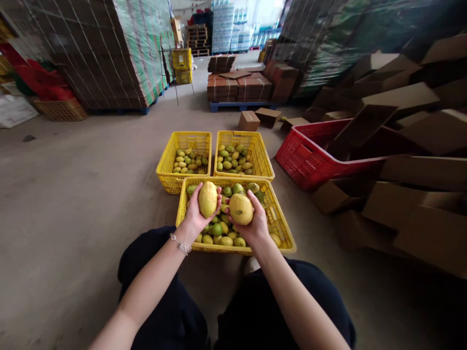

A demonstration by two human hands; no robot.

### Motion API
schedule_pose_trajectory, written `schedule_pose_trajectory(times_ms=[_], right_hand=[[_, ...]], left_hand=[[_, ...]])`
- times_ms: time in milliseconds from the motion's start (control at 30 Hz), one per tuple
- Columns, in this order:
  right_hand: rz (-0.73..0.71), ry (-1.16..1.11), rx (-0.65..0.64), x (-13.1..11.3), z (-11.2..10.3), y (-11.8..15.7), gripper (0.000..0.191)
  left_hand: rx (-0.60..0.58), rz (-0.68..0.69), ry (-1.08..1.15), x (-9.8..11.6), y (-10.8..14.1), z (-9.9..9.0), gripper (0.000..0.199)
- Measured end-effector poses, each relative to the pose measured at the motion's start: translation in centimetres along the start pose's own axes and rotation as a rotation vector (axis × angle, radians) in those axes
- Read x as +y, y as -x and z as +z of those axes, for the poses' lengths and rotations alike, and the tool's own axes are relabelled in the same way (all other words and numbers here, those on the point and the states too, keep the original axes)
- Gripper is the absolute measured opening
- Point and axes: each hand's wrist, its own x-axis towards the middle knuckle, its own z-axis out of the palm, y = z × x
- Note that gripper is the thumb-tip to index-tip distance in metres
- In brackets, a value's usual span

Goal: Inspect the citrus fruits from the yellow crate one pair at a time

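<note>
My left hand point(195, 209) is closed around an oval yellow fruit point(208, 200), held upright. In my right hand point(258, 221) is a rounder yellow fruit point(241, 209), with a dark mark on the side that faces me. Both fruits look lemon-like, though their exact kind is unclear. They are held side by side above the near yellow crate point(282, 214), which holds several green and yellow fruits point(226, 241). My hands and forearms hide part of its contents.
Behind stand two yellow crates, left point(166, 165) and right point(264, 155), each with smaller fruits. A red crate point(302, 158) and heaped cardboard boxes point(419, 204) are at right. Flattened cartons lie on a blue pallet point(242, 104). Wrapped stacks point(98, 58) rise farther back.
</note>
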Motion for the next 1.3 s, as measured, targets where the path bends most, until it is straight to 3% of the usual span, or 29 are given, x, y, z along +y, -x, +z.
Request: schedule_pose_trajectory(times_ms=[133,333,700,833,1000,1067,1100,1167,1233,1300], right_hand=[[0.012,-0.049,-0.026,0.1,-0.6,-0.4,0.034],[-0.089,-0.01,-0.148,-0.2,-1.2,-0.5,0.036],[-0.054,-0.247,-0.016,-1.0,-0.4,-0.1,0.027],[-0.088,-0.288,0.042,-1.8,-1.0,-0.2,0.026],[-0.142,-0.267,0.02,-2.9,-1.9,0.2,0.026],[-0.142,-0.286,0.035,-3.3,-2.1,0.5,0.025],[-0.143,-0.296,0.047,-3.4,-2.2,0.7,0.024],[-0.142,-0.303,0.056,-3.7,-2.3,1.0,0.023],[-0.143,-0.3,0.047,-3.8,-2.3,1.3,0.023],[-0.146,-0.288,0.036,-3.7,-2.2,1.4,0.023]], left_hand=[[-0.036,-0.003,-0.023,0.0,0.1,0.0,0.03],[-0.078,0.004,-0.052,-0.1,0.3,-0.1,0.032],[-0.064,-0.028,-0.021,-0.8,-0.2,-1.0,0.026],[0.057,-0.111,-0.127,-3.5,-1.0,-2.9,0.024],[0.077,-0.365,-0.42,-8.2,-0.1,-7.7,0.026],[0.13,-0.499,-0.596,-9.1,0.2,-9.3,0.028],[0.168,-0.549,-0.682,-8.9,0.2,-9.7,0.029],[0.262,-0.511,-0.815,-7.3,-0.5,-9.1,0.029],[0.312,-0.277,-0.842,-3.8,-2.0,-6.8,0.033],[0.29,-0.077,-0.819,0.9,-3.9,-3.3,0.038]])
